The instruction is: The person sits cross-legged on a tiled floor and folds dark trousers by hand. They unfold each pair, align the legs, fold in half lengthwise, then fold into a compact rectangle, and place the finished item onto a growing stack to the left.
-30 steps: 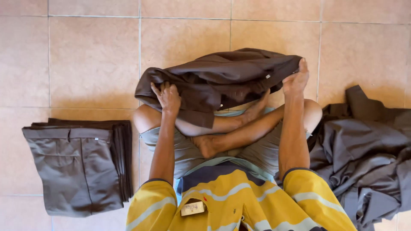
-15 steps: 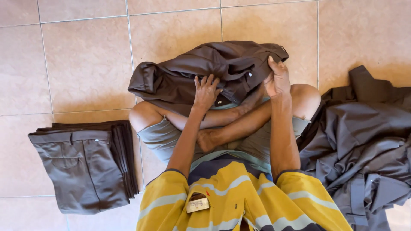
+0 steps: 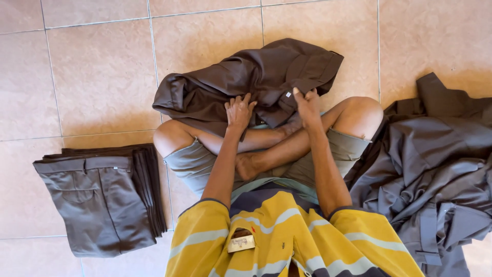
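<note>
While the left hand (image 3: 239,111) and right hand (image 3: 307,105) each grip the crumpled dark brown trousers (image 3: 246,82) over crossed legs, a folded trouser stack (image 3: 97,202) lies left on the tiled floor (image 3: 97,72), unfolded grey garments (image 3: 435,169) right.

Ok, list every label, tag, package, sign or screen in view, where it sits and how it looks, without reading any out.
Paper tag: hangs at the chest of the yellow striped shirt, bottom centre; small beige rectangle with dark print.
Small white tag: on the dark brown garment held over the knees, just beside the right hand; tiny.
No packages, signs or screens.
</note>
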